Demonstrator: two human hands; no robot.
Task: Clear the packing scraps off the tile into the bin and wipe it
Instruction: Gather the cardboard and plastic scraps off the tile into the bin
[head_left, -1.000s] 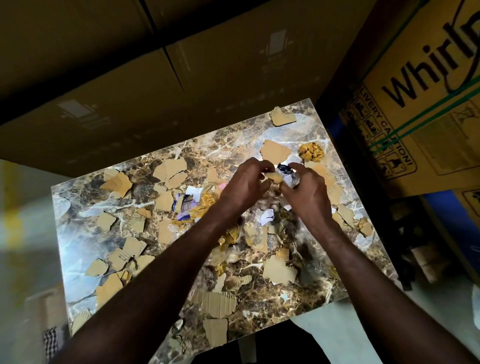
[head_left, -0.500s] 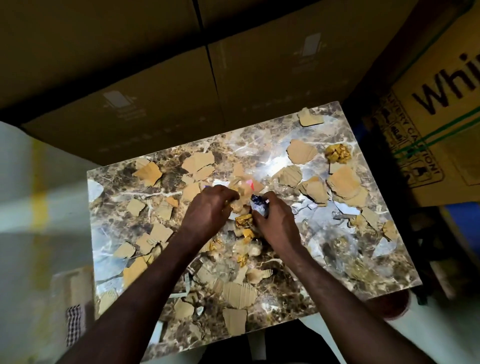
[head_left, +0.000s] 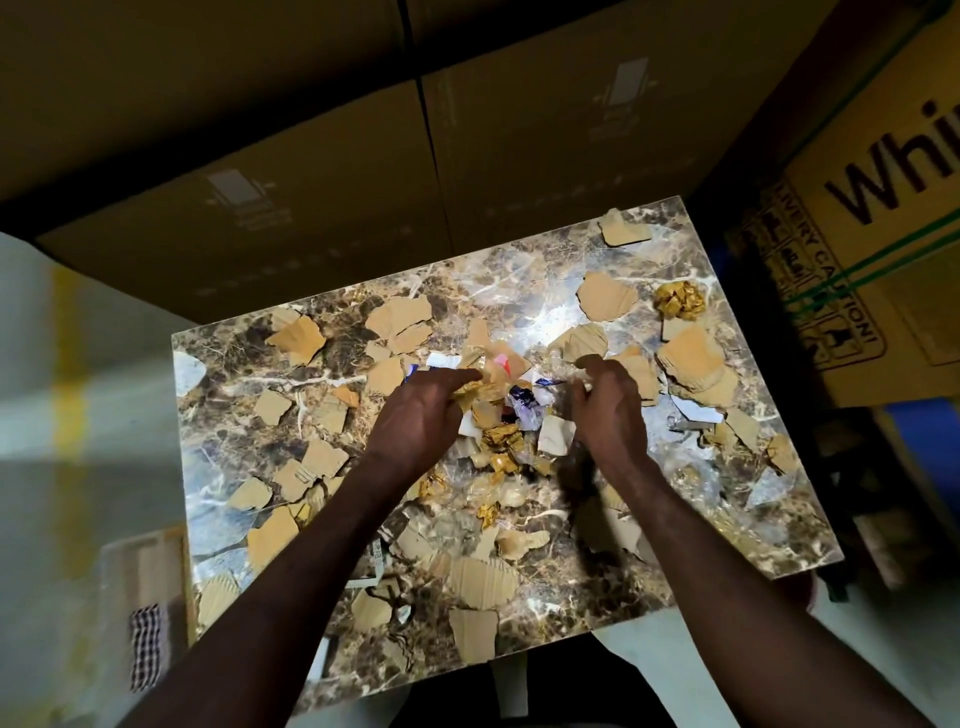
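Brown-and-white marbled tile (head_left: 524, 291), glossy, lying flat and askew in the view. Strewn edge to edge with torn tan cardboard scraps (head_left: 607, 296) — flat, ragged, mostly apart. Heaped at mid-tile, a mixed pile (head_left: 511, 421) of gold foil, white paper and blue-printed wrapper bits — plus one crumpled gold wad (head_left: 679, 304) near the far right edge.

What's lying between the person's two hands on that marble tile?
In the head view, a small heap of scraps: crumpled gold foil, white and blue paper, cardboard bits, between left hand and right hand.
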